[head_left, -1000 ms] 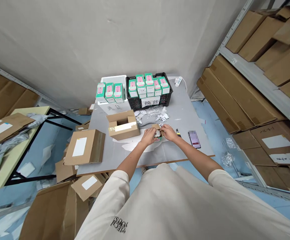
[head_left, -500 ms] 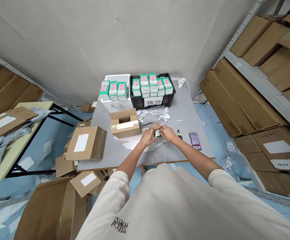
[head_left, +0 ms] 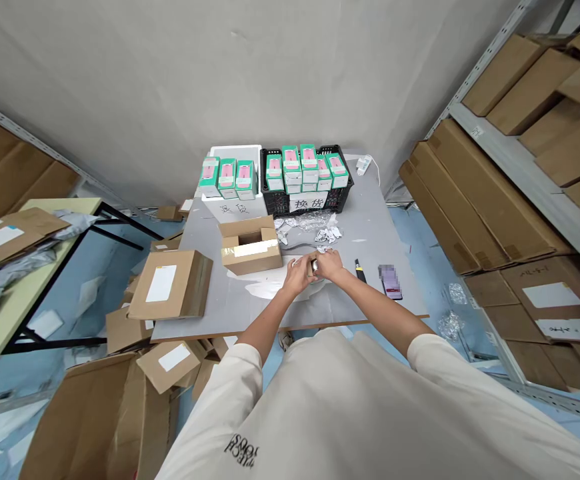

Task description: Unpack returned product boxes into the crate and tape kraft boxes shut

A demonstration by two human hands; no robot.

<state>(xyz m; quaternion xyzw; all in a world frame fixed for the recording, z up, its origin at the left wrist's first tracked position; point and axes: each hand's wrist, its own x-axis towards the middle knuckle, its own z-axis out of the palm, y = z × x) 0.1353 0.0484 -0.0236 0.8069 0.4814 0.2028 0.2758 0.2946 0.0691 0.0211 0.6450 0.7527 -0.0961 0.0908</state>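
Observation:
Near the front middle of the table, both my hands are at a small box (head_left: 312, 266) whose brown cardboard side shows between them. My left hand (head_left: 297, 275) wraps round its left side. My right hand (head_left: 329, 265) is closed at its right side, fingers bent over it. Something shiny and pale shows at the gap between the hands; its kind is too small to make out. An opened brown carton (head_left: 251, 261) stands to the left of my left hand. A black and yellow box cutter (head_left: 359, 271) lies to the right of my right hand.
Behind stand a white bin (head_left: 230, 209) and a black crate (head_left: 341, 197), both holding green and pink boxes. Crumpled paper (head_left: 328, 233) lies before the crate. A phone (head_left: 390, 281) is at right, a closed carton (head_left: 170, 287) at the left edge. Shelving (head_left: 507, 147) flanks the table.
My hands have closed in nearer together round the small box. Its green front and white contents, visible before, are now mostly hidden. The camera view has shifted slightly.

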